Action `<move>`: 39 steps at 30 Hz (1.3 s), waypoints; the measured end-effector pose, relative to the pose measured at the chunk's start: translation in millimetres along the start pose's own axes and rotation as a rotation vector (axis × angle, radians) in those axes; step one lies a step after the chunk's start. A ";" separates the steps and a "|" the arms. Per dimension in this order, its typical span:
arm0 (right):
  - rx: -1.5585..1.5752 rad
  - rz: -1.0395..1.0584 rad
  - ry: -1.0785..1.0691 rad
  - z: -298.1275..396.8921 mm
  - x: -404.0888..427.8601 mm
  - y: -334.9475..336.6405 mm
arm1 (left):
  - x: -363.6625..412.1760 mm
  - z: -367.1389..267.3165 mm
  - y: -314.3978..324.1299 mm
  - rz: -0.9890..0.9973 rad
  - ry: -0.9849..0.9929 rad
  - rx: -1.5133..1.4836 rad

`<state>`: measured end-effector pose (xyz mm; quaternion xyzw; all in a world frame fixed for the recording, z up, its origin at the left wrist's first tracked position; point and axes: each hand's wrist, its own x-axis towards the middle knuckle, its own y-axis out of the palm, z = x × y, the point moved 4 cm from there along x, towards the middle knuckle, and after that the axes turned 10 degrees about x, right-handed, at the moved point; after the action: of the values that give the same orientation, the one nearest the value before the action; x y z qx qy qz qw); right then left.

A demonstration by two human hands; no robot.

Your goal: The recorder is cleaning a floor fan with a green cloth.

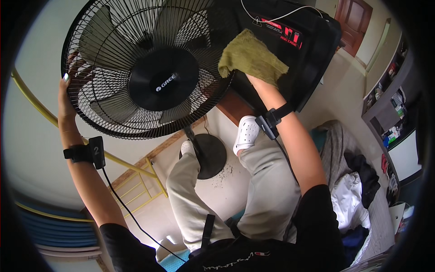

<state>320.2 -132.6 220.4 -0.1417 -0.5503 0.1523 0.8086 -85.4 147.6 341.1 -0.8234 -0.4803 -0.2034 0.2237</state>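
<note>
A black Gree pedestal fan (pixel 163 78) stands before me, its round wire guard tilted up to face me. My left hand (pixel 69 91) grips the guard's left rim, thumb in front and fingers behind the wires. An olive-green cloth (pixel 253 56) drapes over my right hand (pixel 255 81) at the guard's right edge, hiding the fingers. Grey dust coats the fan blades (pixel 97 40) behind the wires. The fan's round base (pixel 212 156) rests on the floor between my feet, which wear white clogs (pixel 247 132).
A large black case (pixel 306 57) bearing writing stands behind the cloth, with a white cable (pixel 289 13) across it. Dark crumbs of dirt (pixel 222 175) lie beside the base. A yellow metal frame (pixel 131 165) is at left. Clothes (pixel 350 193) lie heaped at right.
</note>
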 end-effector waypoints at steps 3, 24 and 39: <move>-0.001 0.005 -0.011 13.2 3.5 -1.0 | -1.9 -2.0 0.5 0.000 0.008 -0.013; 0.957 0.063 0.570 36.9 43.3 -10.3 | 2.1 0.5 -9.7 -0.008 0.026 0.016; 1.125 0.088 0.523 30.5 55.0 -20.3 | -2.7 4.9 -13.4 -0.044 0.037 0.002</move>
<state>312.7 -127.2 285.9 0.2508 -0.1631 0.4124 0.8605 -97.9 154.4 338.0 -0.8085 -0.4942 -0.2230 0.2290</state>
